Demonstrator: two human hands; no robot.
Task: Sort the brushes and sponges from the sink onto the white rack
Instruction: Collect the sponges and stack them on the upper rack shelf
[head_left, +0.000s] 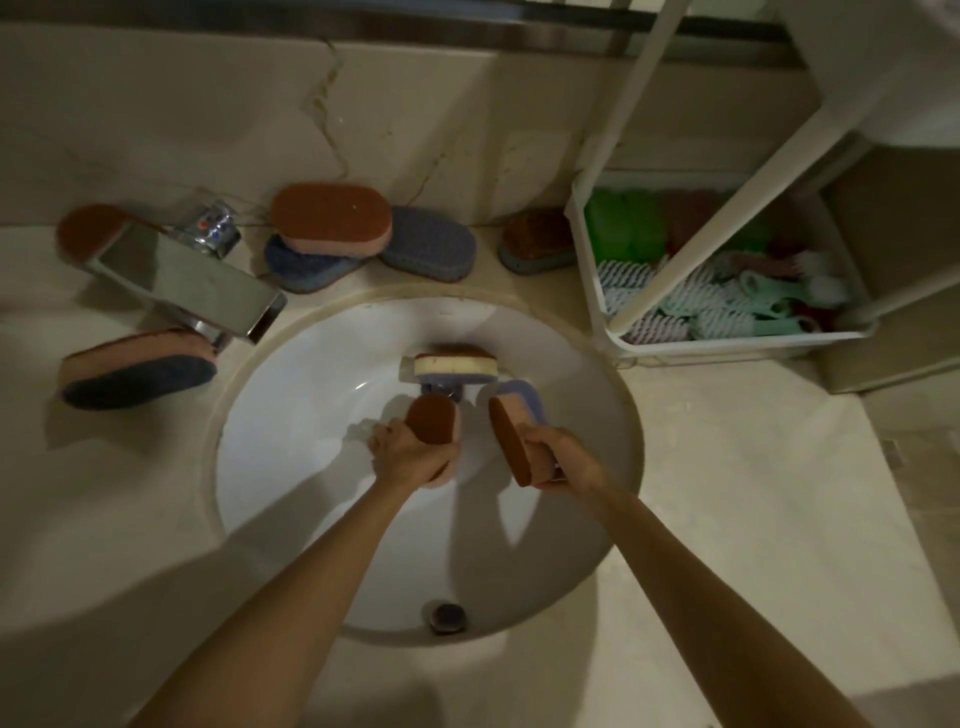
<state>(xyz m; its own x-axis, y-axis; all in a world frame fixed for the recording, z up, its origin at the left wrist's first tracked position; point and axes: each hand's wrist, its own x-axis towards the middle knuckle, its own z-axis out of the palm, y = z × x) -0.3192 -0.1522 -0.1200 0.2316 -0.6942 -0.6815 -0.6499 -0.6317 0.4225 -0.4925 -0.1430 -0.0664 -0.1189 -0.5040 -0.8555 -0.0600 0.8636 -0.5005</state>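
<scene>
Two grips (410, 457) (563, 460) extended; curled round sponges (431, 418) (511, 441)

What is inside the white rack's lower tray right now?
Green sponges at the back, pale teal and white bristle brushes in front. The rack's slanted white post covers a strip of them, so no count.

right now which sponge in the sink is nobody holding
The cream-sided sponge lying at the far side of the basin. The left hand grips a brown-faced sponge, the right hand a purple-backed sponge.
</scene>
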